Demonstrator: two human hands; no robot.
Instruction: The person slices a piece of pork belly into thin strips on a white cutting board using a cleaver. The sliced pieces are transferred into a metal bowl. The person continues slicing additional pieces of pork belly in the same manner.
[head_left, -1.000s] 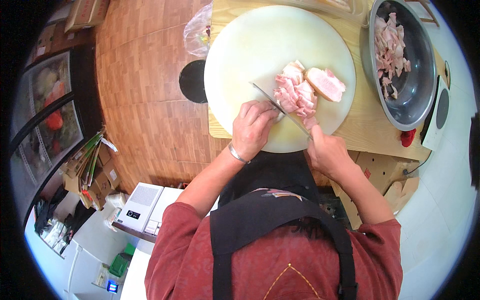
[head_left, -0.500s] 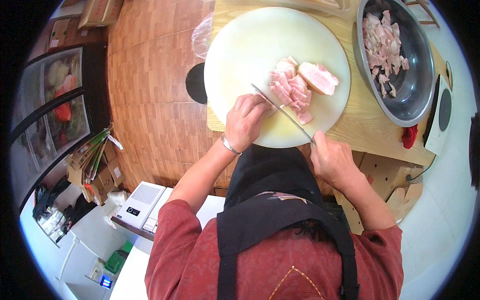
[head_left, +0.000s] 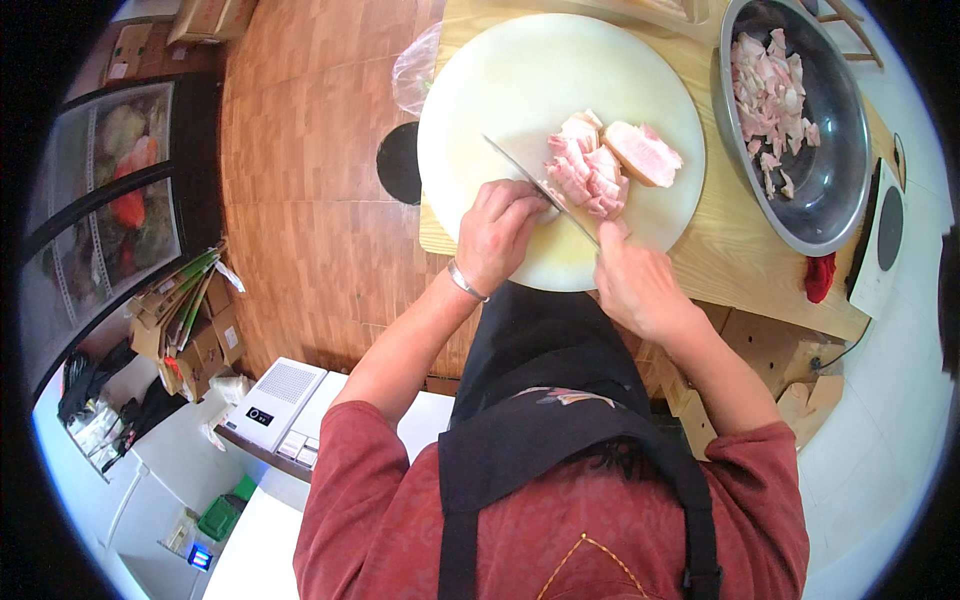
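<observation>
Head view, looking straight down over a red-sleeved shoulder and black apron straps. Round white cutting board (head_left: 540,90) lying on a wooden table (head_left: 735,250), near the table's left edge and overhanging its near edge a little. Pink and white raw meat (head_left: 600,165) sitting on the right half of the board: a cluster of cut slices on the left, one thicker uncut chunk just beside them toward the board's right edge. Knife (head_left: 540,185) laid across the board at a slant, blade tip toward the board's middle, blade running along the near-left side of the slices and touching them. Right hand (head_left: 635,285) at the board's near edge, clenched around the knife handle, the handle itself hidden inside the fist. Left hand (head_left: 497,235) resting on the board's near-left part, fingers curled loosely, fingertips against the blade's side close to the slices; a thin metal bangle (head_left: 465,281) around that wrist. Whether those fingers press the meat or only the blade: cannot tell. Large metal bowl (head_left: 835,185) at the table's far-right corner, well apart from the board's meat, with small cut pieces of the same meat heaped in its far half. Red cloth (head_left: 820,277) at the table's right edge, just below the bowl. Clear plastic bag (head_left: 415,70) beside the board's far-left rim.
</observation>
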